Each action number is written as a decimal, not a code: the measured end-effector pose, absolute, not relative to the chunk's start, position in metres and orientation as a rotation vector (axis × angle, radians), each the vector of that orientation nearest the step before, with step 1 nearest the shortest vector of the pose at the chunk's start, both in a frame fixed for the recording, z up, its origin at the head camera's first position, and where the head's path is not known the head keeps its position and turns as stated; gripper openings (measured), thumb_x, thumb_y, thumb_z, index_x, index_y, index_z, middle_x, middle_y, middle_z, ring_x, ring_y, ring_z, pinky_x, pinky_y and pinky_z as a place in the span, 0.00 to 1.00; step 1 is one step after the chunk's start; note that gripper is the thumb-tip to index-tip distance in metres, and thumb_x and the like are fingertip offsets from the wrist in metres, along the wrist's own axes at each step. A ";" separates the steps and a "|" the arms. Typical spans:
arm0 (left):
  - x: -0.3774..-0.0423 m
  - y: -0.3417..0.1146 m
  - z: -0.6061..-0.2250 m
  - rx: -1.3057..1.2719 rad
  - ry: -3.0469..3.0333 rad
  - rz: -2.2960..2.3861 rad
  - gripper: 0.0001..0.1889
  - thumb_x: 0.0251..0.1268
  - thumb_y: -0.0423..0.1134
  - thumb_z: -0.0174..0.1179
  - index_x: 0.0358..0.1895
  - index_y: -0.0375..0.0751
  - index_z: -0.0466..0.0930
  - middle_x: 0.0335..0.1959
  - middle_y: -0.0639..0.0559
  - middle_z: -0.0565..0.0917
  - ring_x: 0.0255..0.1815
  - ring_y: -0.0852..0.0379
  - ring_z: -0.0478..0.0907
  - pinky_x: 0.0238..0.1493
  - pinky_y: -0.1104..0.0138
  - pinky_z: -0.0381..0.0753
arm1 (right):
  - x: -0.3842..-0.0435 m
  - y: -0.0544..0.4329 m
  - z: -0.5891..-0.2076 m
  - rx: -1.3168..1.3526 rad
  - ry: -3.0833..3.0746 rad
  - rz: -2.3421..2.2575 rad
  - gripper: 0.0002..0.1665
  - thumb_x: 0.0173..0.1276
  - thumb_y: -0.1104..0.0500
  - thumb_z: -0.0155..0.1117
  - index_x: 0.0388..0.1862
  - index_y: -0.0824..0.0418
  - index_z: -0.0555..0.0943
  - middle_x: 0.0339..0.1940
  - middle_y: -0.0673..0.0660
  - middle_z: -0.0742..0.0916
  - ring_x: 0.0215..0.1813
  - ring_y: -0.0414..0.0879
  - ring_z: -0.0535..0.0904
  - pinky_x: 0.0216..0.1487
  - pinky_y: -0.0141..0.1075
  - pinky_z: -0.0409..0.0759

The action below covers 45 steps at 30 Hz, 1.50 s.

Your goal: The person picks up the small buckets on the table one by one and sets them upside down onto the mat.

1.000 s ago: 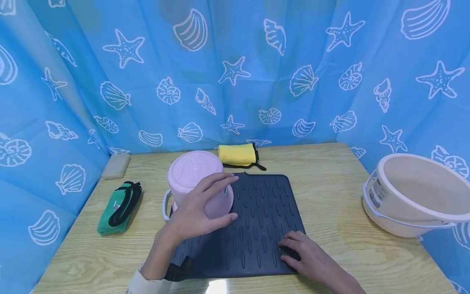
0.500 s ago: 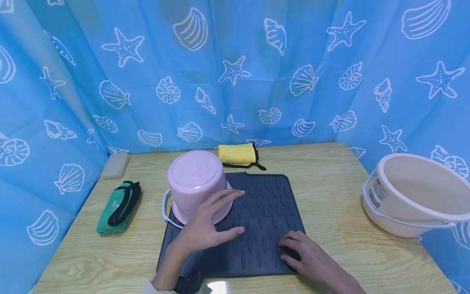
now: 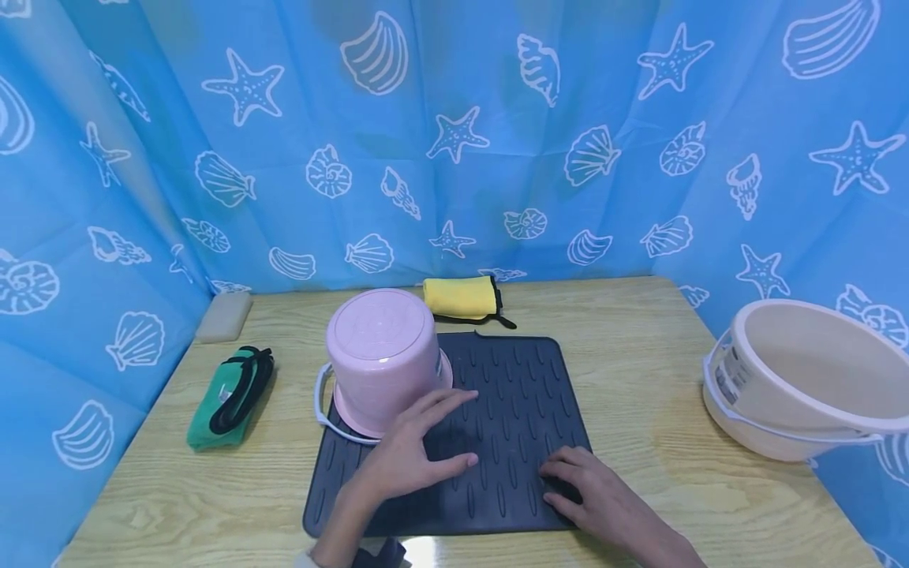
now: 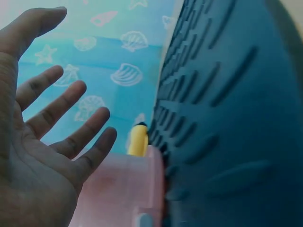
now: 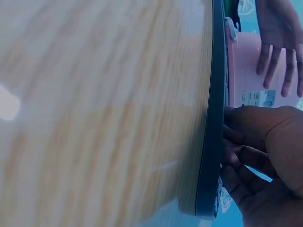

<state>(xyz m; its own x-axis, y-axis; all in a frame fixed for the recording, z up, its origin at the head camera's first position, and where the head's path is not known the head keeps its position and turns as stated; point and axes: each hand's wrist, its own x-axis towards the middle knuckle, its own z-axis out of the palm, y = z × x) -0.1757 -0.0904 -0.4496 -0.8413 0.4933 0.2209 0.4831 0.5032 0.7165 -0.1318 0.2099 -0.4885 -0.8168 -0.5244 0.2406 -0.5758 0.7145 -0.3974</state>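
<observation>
A pink bucket (image 3: 383, 351) stands upside down on the left part of a black ribbed mat (image 3: 514, 410), its pale handle (image 3: 319, 402) hanging down to the left. My left hand (image 3: 405, 457) is over the mat, just in front of the bucket. Its fingers are spread and extended, with nothing in them, as the left wrist view also shows. At the mat's right front edge, my right hand (image 3: 585, 489) rests with loosely bent fingers (image 5: 236, 182) touching the mat. No object shows in it.
A cream bucket (image 3: 817, 371) tilts at the right side of the wooden table (image 3: 639, 355). On the left lie a green folded cloth (image 3: 223, 406) with black straps and a beige block (image 3: 223, 317). A yellow rolled cloth (image 3: 460, 298) lies behind the mat, before the blue curtain (image 3: 497, 158).
My left hand has come off the pink bucket's side and moved toward me and slightly right. The bucket and my right hand keep their places.
</observation>
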 end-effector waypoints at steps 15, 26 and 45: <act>-0.179 -0.084 -0.484 0.808 2.687 1.269 0.35 0.60 0.63 0.66 0.72 0.73 0.66 0.69 0.63 0.70 0.70 0.54 0.67 0.65 0.32 0.60 | -0.131 0.212 -0.488 0.879 -2.831 0.689 0.11 0.61 0.59 0.76 0.43 0.55 0.87 0.44 0.44 0.82 0.45 0.40 0.76 0.44 0.37 0.81; -0.178 -0.083 -0.496 0.797 2.695 1.247 0.35 0.60 0.58 0.68 0.72 0.59 0.71 0.66 0.62 0.73 0.69 0.55 0.68 0.68 0.46 0.67 | -0.130 0.211 -0.486 0.876 -2.831 0.696 0.12 0.61 0.60 0.76 0.43 0.55 0.87 0.45 0.44 0.82 0.46 0.40 0.77 0.46 0.38 0.81; -0.178 -0.087 -0.507 0.917 2.770 1.128 0.21 0.65 0.48 0.67 0.61 0.55 0.81 0.62 0.59 0.77 0.66 0.56 0.71 0.68 0.52 0.69 | -0.128 0.215 -0.475 0.919 -2.814 0.608 0.12 0.63 0.56 0.74 0.45 0.55 0.87 0.44 0.44 0.82 0.45 0.38 0.77 0.44 0.37 0.81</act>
<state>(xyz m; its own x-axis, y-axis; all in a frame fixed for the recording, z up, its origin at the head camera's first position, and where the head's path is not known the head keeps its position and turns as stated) -0.1776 -0.0866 -0.5071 -0.8280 0.5240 0.1997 0.5144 0.5678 0.6427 -0.1281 0.2146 -0.4748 -0.8086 -0.5401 0.2333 -0.5882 0.7351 -0.3372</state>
